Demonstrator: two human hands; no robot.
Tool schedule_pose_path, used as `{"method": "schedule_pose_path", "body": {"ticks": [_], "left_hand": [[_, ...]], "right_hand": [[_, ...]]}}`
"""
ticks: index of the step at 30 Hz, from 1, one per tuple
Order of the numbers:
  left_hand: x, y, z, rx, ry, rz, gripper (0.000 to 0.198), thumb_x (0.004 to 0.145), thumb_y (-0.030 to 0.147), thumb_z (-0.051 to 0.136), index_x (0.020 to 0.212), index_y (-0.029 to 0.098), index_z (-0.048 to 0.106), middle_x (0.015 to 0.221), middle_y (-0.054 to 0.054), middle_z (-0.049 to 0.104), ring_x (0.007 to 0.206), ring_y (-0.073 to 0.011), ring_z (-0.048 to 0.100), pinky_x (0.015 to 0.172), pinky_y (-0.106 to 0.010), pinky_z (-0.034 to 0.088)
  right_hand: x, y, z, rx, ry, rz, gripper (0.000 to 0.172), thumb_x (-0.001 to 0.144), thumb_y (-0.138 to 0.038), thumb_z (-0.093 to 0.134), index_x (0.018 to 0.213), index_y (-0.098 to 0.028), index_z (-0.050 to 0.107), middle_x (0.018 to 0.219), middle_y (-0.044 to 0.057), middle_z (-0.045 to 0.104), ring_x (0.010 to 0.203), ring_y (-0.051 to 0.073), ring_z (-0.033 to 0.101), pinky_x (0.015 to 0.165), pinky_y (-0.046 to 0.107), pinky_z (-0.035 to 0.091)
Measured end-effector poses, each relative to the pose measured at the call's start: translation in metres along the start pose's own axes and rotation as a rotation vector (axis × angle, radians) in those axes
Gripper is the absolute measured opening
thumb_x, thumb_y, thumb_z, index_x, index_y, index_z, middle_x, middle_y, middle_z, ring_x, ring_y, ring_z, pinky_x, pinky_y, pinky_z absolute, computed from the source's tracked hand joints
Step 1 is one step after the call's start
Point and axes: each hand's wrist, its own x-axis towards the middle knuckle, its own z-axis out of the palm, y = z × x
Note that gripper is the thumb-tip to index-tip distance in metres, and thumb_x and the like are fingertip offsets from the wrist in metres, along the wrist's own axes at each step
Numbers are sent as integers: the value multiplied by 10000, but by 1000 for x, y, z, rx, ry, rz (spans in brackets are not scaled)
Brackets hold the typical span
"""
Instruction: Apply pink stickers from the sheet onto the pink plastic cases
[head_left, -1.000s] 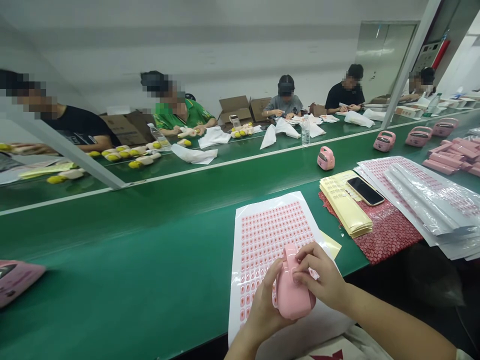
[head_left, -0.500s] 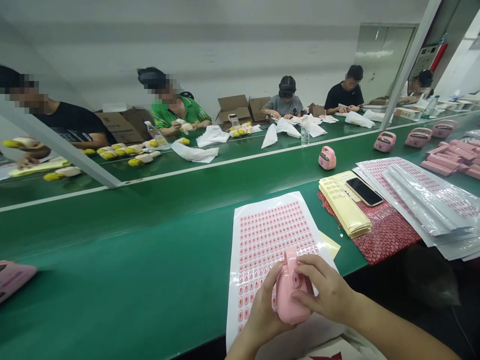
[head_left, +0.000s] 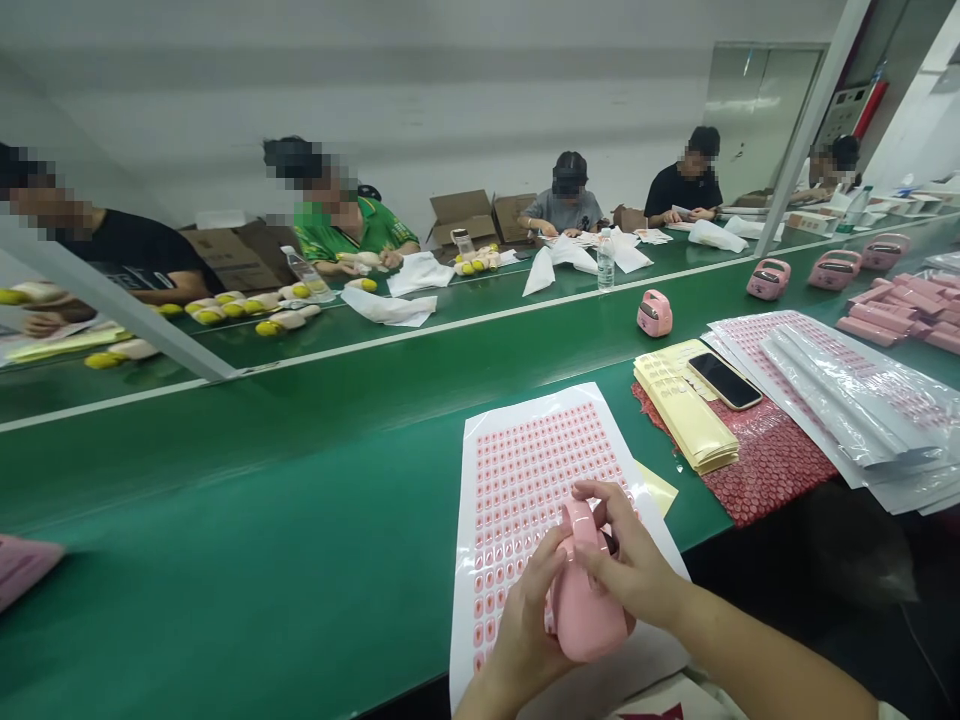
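Note:
Over the near edge of a sticker sheet (head_left: 536,460), I hold a small rounded pink device with a carrying handle (head_left: 589,620); its exact kind I cannot make out. My left hand (head_left: 529,605) is closed round its left side. My right hand (head_left: 634,560) grips the other side, thumb pressed on the body below the handle and fingers curled over behind it. Whatever lies under that thumb is hidden. Rows of small oval pink stickers with red centres cover the white sheet, which lies on the green table (head_left: 262,560).
To the right are yellow backing strips (head_left: 686,415), a phone (head_left: 725,380), red bubble wrap (head_left: 780,460) and more sticker sheets (head_left: 847,400). Similar pink devices (head_left: 655,314) stand along the green belt, beside a pile of pink parts (head_left: 900,305). Several co-workers sit opposite.
My right thumb has moved onto the device's side, covering the oval sticker seen there before. My right fingers have shifted up around the handle, and the device has tilted slightly.

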Motion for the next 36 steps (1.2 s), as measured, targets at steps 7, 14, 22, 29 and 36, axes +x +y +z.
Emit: {"method": "schedule_pose_path", "body": {"ticks": [7,14,22,29,36], "left_hand": [[-7,-5,11,-439,80,-387,789,557,369,708,1263,210,393,1249,-113,495,1097,-319,493,840,-462,460],[25,14,10,-1481,69,-706,600,840,582,175,1147,215,536,1147,-79,586,1037,-154,550,890,-276,438],[24,26,6,-1865,193,-827,528,847,542,296,1048,169,610,1129,-70,604,1014,-93,545,917,-163,382],[25,26,6,-1802,258,-857,558,848,555,259,1073,168,593,1125,-71,608,1020,-119,551,910,-213,405],[22,23,4,-1794,241,-848,630,841,584,182,1064,167,597,1139,-80,598,1037,-130,547,915,-251,408]], "right_hand": [[17,27,-7,115,153,102,280,832,-331,425,1078,-199,440,1006,71,505,763,134,526,738,320,470],[-5,24,-11,-256,176,-417,240,790,-214,511,1024,-222,459,925,59,511,890,192,510,769,354,464],[-6,8,0,-396,135,-555,190,806,-123,486,969,-216,518,848,57,512,812,178,520,683,310,502],[-7,10,0,-423,107,-559,250,836,-107,430,1042,-225,511,873,65,534,839,186,538,722,334,508],[-5,3,-2,-462,57,-627,299,851,-95,413,1109,-232,480,874,67,534,819,180,528,710,331,507]]}}
